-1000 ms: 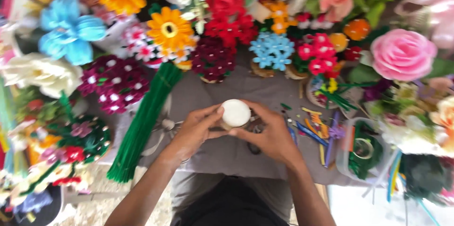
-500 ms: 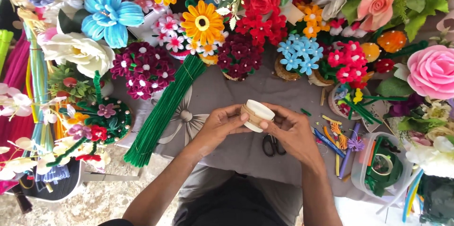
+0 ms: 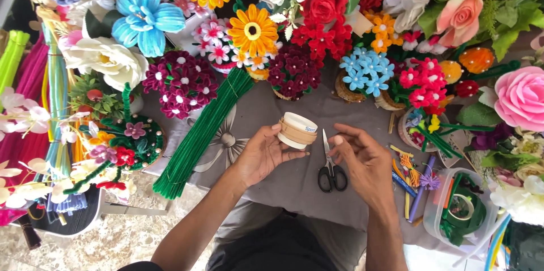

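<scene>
While handmade flowers crowd three sides of the grey desk (image 3: pixel 294 186), a person seated at its near edge works over a small clear patch of cloth. Largest among the blooms are a pink rose (image 3: pixel 518 98) at the right edge, a blue flower (image 3: pixel 144 16) and a white flower (image 3: pixel 107 61) at upper left, and two orange daisies (image 3: pixel 252 30) near the top centre. A red rose (image 3: pixel 323 4) stands just right of the daisies, with a maroon cluster (image 3: pixel 181 81) below the blue flower. A long bundle of green stems (image 3: pixel 198 135) lies slantwise across the desk's left part, its lower end near the desk's corner. At lower right sits a clear tub (image 3: pixel 453 214) holding a green roll, with loose coloured sticks just beside it. A flat package with a pink face shows at the top left edge, partly hidden by flowers; its print is too small to read.

The left hand (image 3: pixel 263 155) grasps a tape roll (image 3: pixel 297 130), a short white spool wrapped in a tan band with a small blue mark on its white side, held tilted above the cloth at centre. The right hand (image 3: pixel 365 160) is released, fingers loosely curled and holding nothing, just right of the roll and apart from it. Black-handled scissors (image 3: pixel 330 166) lie shut on the desk between the two hands, blades pointing away from the person.
</scene>
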